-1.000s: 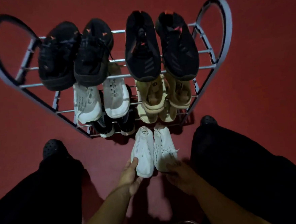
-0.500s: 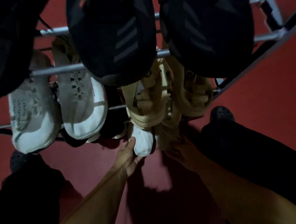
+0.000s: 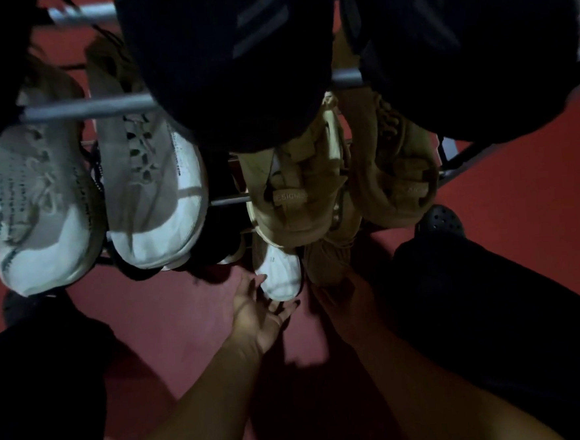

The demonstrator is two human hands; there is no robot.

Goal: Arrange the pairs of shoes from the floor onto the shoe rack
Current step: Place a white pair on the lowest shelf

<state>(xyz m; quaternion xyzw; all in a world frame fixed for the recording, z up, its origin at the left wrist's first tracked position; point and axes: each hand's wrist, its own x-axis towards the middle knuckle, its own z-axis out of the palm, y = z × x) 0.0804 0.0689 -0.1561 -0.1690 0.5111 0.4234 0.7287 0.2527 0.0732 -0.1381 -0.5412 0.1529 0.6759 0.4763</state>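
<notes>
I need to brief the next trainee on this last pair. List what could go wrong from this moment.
1. The white shoe pokes out under the tan shoes on the tier above; lifting it could knock them loose.
2. The left hand only touches the white shoe with straight fingers, so a push may skew it.
3. The right hand and the shoe before it sit in deep shadow; misjudging the rack bar seems possible.
</notes>
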